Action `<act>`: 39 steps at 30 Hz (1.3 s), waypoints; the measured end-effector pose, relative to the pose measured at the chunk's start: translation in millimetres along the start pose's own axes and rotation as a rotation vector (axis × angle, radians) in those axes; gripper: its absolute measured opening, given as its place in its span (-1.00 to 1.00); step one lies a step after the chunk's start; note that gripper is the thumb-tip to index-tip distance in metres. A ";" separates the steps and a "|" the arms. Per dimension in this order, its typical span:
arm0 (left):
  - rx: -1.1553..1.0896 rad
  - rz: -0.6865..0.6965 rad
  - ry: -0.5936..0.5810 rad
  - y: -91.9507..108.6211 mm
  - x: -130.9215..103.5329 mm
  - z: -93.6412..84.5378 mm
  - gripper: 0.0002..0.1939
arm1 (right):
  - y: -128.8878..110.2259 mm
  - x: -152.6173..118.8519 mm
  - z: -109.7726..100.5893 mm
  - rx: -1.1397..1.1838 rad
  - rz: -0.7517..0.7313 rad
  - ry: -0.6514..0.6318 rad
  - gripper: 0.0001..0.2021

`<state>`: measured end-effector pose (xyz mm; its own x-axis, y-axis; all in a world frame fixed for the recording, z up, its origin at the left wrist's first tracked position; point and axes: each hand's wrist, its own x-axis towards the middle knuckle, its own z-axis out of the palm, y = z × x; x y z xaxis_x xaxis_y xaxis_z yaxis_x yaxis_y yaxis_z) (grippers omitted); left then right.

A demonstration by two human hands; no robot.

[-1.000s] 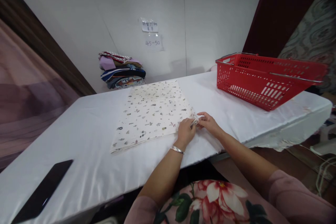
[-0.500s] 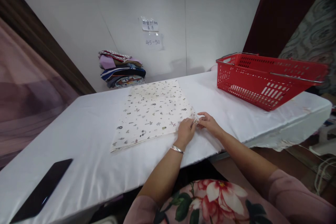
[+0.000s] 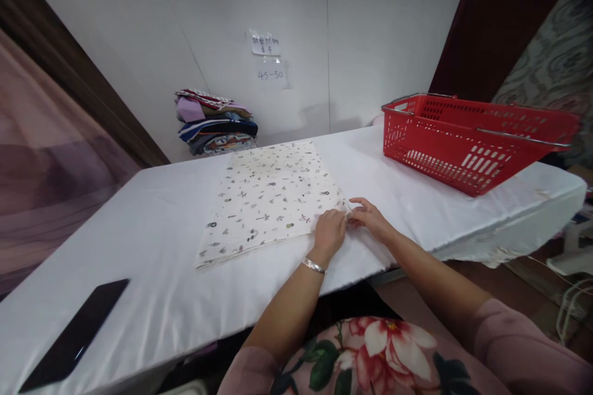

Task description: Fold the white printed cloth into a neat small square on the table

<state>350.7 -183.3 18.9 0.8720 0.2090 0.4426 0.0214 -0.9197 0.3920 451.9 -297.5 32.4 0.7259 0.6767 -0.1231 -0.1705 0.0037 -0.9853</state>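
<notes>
A cream cloth point(image 3: 273, 197) with small printed figures lies folded flat on the white-covered table point(image 3: 157, 228). My left hand point(image 3: 330, 231) rests at its near right corner, fingers closed on the fabric edge. Right beside it, my right hand point(image 3: 368, 217) pinches the same corner between thumb and fingers, its index finger raised a little. The fingertips of both hands almost meet there, and the bit of fabric between them is partly hidden.
A red plastic basket point(image 3: 445, 142) with metal handles stands at the right of the table. Folded clothes point(image 3: 215, 123) are stacked at the back left against the wall. A dark, flat phone-like slab point(image 3: 76, 333) lies near the front left edge.
Both hands stay at the cloth's near right corner; their fingers have shifted only slightly, and less of the bunched corner shows between them. The cloth lies as before.
</notes>
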 end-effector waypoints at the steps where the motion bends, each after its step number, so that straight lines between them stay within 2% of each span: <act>1: -0.017 -0.001 0.000 -0.6 -0.1 0.2 -0.74 | 0.7 -0.1 -0.4 -0.001 -0.003 -0.009 -0.54; 10: -0.074 -0.001 -0.015 -3.0 0.3 1.9 -0.70 | 8.1 3.0 -2.4 -0.019 -0.007 -0.018 -0.50; 17: 0.085 -0.091 0.072 -2.8 1.3 -1.5 -0.77 | 6.7 3.2 -1.8 -0.005 -0.005 0.002 -0.52; 19: 0.131 -0.064 0.067 -1.4 1.0 -2.8 -0.79 | 6.2 2.7 -1.8 -0.006 0.001 0.002 -0.51; 23: 0.191 0.033 -0.023 2.9 -0.4 -1.7 -0.81 | 6.7 -0.1 -1.3 -0.006 -0.002 -0.003 -0.50; 28: 0.170 0.050 -0.040 5.2 -3.0 0.6 -0.84 | 9.9 -1.9 -0.9 0.017 0.020 -0.018 -0.47; 31: 0.139 0.048 -0.018 6.0 -5.3 1.1 -0.88 | 13.5 1.5 -0.9 -0.043 0.025 0.000 -0.45; 39: 0.107 -0.010 -0.010 7.8 -6.6 5.6 -0.78 | 17.4 11.3 -1.8 -0.223 -0.049 0.063 -0.49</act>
<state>347.8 -193.8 14.6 0.8762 0.2159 0.4308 0.0820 -0.9478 0.3083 458.4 -291.1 13.7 0.7710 0.6324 -0.0750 0.0120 -0.1322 -0.9912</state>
